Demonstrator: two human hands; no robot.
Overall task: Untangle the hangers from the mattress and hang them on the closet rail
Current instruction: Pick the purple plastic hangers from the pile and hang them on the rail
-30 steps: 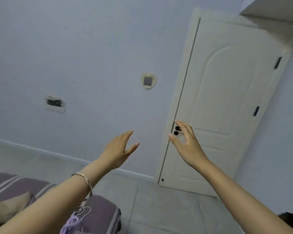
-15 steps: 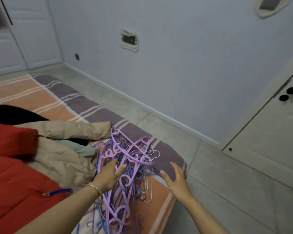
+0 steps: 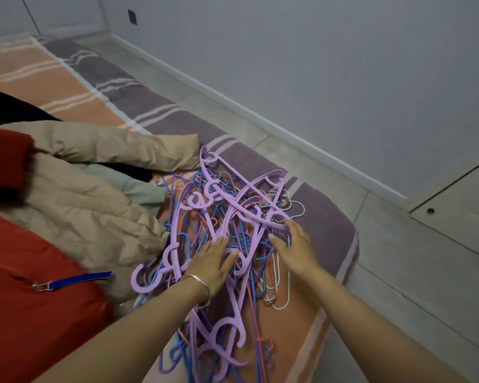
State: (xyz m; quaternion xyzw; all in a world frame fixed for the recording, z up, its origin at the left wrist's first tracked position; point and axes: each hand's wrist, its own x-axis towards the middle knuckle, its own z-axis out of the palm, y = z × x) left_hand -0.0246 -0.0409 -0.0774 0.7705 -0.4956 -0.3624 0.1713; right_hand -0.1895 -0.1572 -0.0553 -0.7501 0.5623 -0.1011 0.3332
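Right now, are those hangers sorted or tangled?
Tangled. The hangers lie in one heap on the mattress, purple, blue and wire ones crossing through each other.

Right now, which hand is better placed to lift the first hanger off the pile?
Probably the right. The right hand reaches the end of a lilac hanger lying on top. The left hand lies flat on the middle of the pile, better placed to hold it down.

Tangled hangers [image 3: 227,217] run past the bottom edge. A red garment [image 3: 25,313] is cropped at left. The right hand [image 3: 296,250] is blurred, its grip unclear.
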